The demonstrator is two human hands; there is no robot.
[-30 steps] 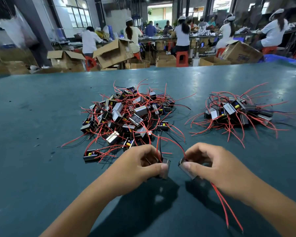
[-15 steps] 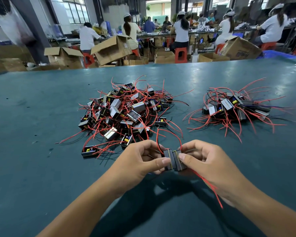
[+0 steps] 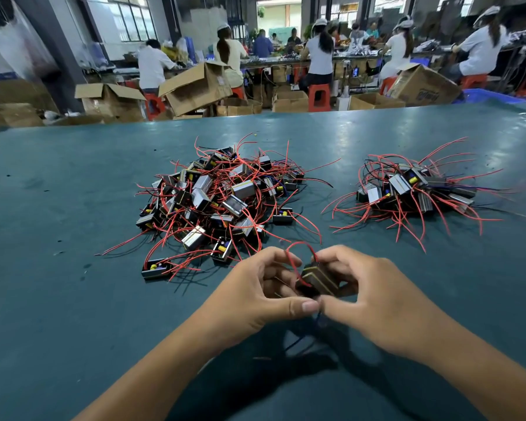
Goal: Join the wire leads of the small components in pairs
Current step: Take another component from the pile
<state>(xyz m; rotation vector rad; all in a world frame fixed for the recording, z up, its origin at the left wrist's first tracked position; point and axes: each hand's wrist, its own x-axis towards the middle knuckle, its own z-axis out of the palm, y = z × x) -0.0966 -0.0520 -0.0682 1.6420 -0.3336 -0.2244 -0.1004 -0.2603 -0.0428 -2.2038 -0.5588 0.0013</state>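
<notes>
Both hands meet over the middle of the green worktop (image 3: 73, 299), closer to the near edge than the far one. The left hand (image 3: 255, 296) and the right hand (image 3: 368, 296) each curl round two small components (image 3: 318, 281) that sit pressed side by side between them. The two thumb tips nearly touch just under the parts. A red wire loop (image 3: 299, 249) stands up over the parts, and a dark wire hangs down below the hands.

A big pile of components (image 3: 216, 199) with red wires lies just past the left hand, near the middle of the worktop. A smaller pile (image 3: 413, 189) lies toward the right edge, well apart from the big one. A bare strip of worktop runs between the piles. There is wide bare room along the left edge and along the far edge.

Past the far edge, open cardboard boxes (image 3: 195, 86) sit on the floor. What is in them cannot be seen. People in white shirts (image 3: 319, 56) sit on red stools (image 3: 318, 97) at long tables.
</notes>
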